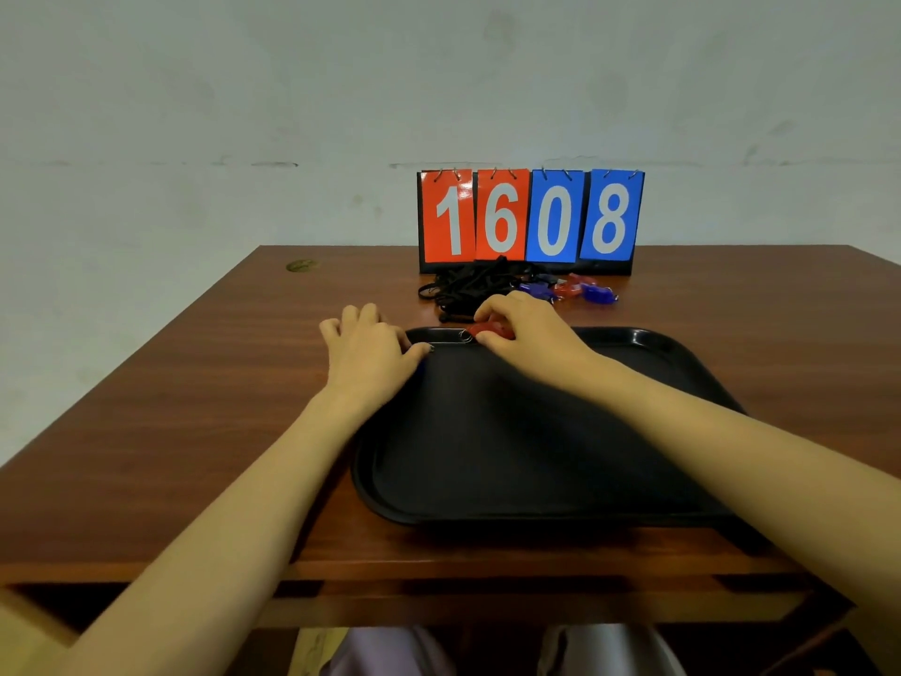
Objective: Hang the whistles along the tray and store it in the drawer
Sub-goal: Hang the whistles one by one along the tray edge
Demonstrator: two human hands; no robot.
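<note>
A black plastic tray (536,461) lies on the wooden table in front of me. My right hand (524,329) pinches a red whistle (487,329) with a metal ring at the tray's far rim. My left hand (365,346) rests on the tray's far left corner, thumb on the rim; a bit of blue (420,368) shows under the palm. Behind the tray lies a tangle of black lanyards (468,285) with blue and red whistles (580,289) beside it.
A flip scoreboard (531,219) reading 1608 stands at the table's back edge against the wall. An open drawer (439,600) shows below the table's front edge, above my knees. Bare wood lies to the left and right of the tray.
</note>
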